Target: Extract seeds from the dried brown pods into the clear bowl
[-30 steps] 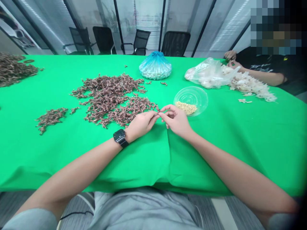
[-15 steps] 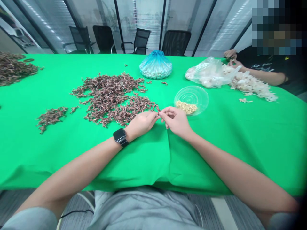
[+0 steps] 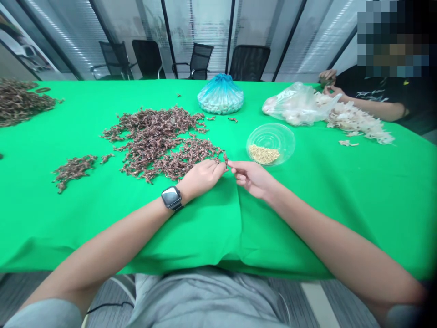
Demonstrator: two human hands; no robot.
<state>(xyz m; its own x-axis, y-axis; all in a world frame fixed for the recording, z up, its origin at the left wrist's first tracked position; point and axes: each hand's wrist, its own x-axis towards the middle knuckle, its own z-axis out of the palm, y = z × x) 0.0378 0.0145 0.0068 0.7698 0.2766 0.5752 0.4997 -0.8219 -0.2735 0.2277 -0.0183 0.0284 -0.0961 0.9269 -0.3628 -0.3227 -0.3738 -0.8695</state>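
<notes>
Both my hands meet over the table's middle, at the front right edge of a large pile of small, brown, shrivelled dried pieces [image 3: 153, 136]. My left hand [image 3: 203, 176], with a black watch at its wrist, is closed in a pinch on one brown dried piece [image 3: 226, 158] that sticks up between the hands. My right hand [image 3: 252, 176] has its thumb and index fingertips closed at the same piece; its other fingers curl loosely below. Beyond the right hand lies a clear round plastic lid or dish [image 3: 285, 136], holding a heap of tiny yellowish bits [image 3: 264, 154].
A smaller brown pile [image 3: 75, 169] lies left, a bigger one [image 3: 23, 102] at far left. A blue-tinted tied bag [image 3: 221, 95] and a clear bag [image 3: 293, 105] stand at the back. Pale flakes [image 3: 358, 120] lie near another person's hands [image 3: 329, 82]. Green cloth [image 3: 307, 191] covers the table.
My right hand has turned and opened its lower fingers a little, with its fingertips staying by my left. The brown piece now shows upright between them. The view has shifted slightly.
</notes>
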